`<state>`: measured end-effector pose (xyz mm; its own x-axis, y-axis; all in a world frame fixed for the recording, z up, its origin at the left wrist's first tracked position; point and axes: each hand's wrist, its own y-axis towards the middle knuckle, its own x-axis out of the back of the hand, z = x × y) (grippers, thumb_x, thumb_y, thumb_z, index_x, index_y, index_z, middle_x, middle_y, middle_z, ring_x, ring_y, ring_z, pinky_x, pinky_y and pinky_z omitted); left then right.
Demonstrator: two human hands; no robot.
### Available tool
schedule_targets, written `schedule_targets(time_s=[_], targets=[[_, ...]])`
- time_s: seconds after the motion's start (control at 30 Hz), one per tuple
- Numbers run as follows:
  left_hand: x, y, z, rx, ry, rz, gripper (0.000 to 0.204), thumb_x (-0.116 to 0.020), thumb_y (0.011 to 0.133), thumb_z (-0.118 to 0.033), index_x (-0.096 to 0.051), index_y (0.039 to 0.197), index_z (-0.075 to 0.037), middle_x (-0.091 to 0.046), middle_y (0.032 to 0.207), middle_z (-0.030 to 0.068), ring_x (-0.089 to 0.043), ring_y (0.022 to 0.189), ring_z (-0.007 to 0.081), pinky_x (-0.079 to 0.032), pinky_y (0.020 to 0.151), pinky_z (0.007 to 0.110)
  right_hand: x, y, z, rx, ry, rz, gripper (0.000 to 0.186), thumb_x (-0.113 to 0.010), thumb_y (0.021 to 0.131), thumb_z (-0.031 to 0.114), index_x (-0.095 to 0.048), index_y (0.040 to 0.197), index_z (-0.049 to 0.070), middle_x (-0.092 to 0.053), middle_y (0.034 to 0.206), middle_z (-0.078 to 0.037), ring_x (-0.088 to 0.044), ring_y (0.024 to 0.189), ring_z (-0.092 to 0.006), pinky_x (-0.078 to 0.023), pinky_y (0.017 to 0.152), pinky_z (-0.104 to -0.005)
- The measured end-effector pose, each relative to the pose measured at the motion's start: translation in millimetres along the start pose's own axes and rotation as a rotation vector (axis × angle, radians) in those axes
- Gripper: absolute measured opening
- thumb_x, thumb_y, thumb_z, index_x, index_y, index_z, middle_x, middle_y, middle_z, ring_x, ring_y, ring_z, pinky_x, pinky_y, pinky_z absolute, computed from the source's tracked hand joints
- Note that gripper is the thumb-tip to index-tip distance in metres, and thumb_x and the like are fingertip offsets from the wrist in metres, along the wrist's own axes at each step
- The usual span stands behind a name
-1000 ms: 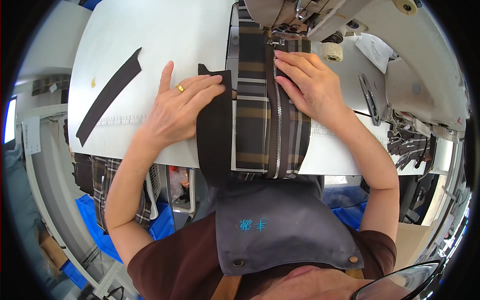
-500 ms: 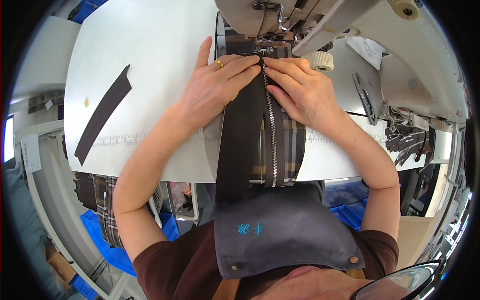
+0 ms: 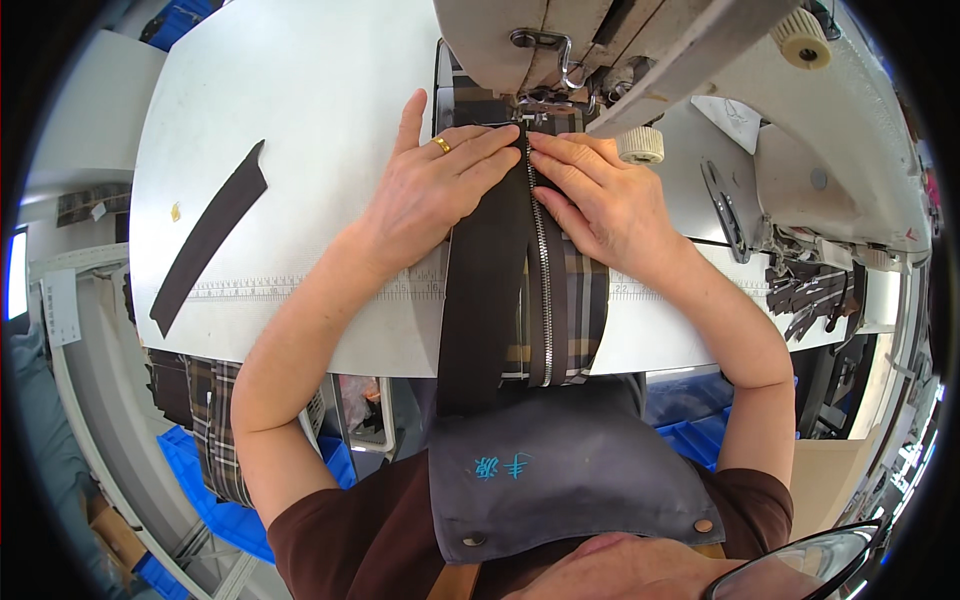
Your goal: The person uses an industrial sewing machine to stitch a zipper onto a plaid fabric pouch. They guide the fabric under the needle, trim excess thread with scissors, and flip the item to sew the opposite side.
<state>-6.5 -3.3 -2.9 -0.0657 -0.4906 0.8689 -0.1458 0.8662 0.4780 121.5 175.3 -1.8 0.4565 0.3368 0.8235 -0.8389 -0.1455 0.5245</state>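
Left hand: fingers extended, tips pressing the upper end of a dark fabric strip; thumb hidden, so whether this grip pinches cannot be told. Right hand: grip moderately wide, thumb and fingertips apart, resting along a metal zipper. Strip and zipper lie side by side over plaid fabric at frame centre, upper ends just below the presser foot. The strip's lower end overhangs the front edge of the white worktop. Left of frame, broad surface separates the left hand from a curved dark piece. At right, room is narrower, bounded by snips and the sewing machine.
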Motion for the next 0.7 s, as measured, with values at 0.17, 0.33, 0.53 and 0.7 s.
schedule_targets(time_s=[0.17,0.33,0.53,0.7], targets=[[0.1,1.7,-1.1,0.011,0.002,-0.02,0.031,-0.058,0.074,-0.007,-0.066,0.104,-0.008,-0.063,0.117,0.0011,-0.062,0.098,0.0159,-0.019,0.109,0.052,0.6,-0.3,-0.2,-0.014,-0.002,0.021,0.029,-0.071,0.074,0.015,-0.066,0.1,0.003,-0.065,0.104,-0.004,-0.059,0.091,-0.0219,-0.052,0.076,-0.0311],[0.6,0.8,1.4,0.02,-0.025,0.022,0.034,-0.059,0.074,-0.006,-0.063,0.108,-0.008,-0.061,0.121,0.0013,-0.061,0.099,0.0177,-0.018,0.11,0.053,3.6,1.7,0.5,-0.015,0.009,0.041,0.028,-0.071,0.075,0.012,-0.066,0.101,0.004,-0.064,0.112,-0.005,-0.063,0.094,-0.0219,-0.054,0.072,-0.0294],[10.9,2.5,-6.1,0.098,-0.033,0.208,0.052,-0.062,0.073,-0.005,-0.058,0.123,-0.016,-0.053,0.132,0.0011,-0.057,0.106,0.0219,-0.015,0.107,0.062,4.0,1.9,-0.9,-0.041,0.054,0.056,0.031,-0.07,0.075,0.016,-0.064,0.102,0.003,-0.065,0.103,-0.006,-0.059,0.093,-0.0248,-0.05,0.078,-0.0325],[6.0,0.4,-8.1,0.116,-0.041,0.141,0.05,-0.06,0.075,-0.006,-0.059,0.123,-0.02,-0.055,0.129,0.0003,-0.057,0.104,0.0218,-0.015,0.106,0.063,4.7,3.6,-0.5,-0.048,0.06,0.048,0.038,-0.069,0.077,0.018,-0.061,0.11,0.002,-0.063,0.109,-0.008,-0.057,0.098,-0.0265,-0.047,0.083,-0.0343]])
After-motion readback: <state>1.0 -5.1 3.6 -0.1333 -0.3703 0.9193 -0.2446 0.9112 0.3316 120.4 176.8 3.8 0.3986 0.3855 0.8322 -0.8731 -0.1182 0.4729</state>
